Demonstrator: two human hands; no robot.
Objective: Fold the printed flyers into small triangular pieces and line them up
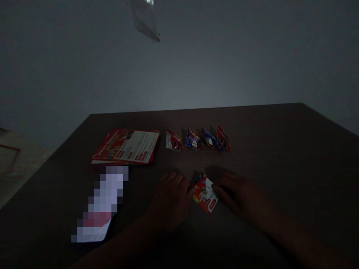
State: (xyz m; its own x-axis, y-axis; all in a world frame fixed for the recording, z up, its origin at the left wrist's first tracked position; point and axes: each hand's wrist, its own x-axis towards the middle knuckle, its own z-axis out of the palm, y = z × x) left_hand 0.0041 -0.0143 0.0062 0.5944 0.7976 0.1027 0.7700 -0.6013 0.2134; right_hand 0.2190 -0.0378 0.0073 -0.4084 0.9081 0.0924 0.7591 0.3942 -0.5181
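Note:
A small red and white printed card (pixel 204 195) lies tilted between my two hands over the dark tabletop. My left hand (pixel 171 200) is closed, its thumb and finger at the card's left corner. At the right corner, my right hand (pixel 238 188) pinches the card between thumb and fingers. A dark bit shows behind the card's upper edge, too dim to make out. Beyond my hands, several folded printed cards stand in a row: a red and white one (pixel 174 141), two blue ones (pixel 193 139) and a red one (pixel 223 139).
A stack of red and white printed cards (pixel 129 145) lies at the left of the table (pixel 269 142). Nearer me is a lit phone (pixel 101 209), its screen blurred out. A pale wall (pixel 224 56) rises behind, with a clear plastic piece (pixel 146 20) on it. The room is dim.

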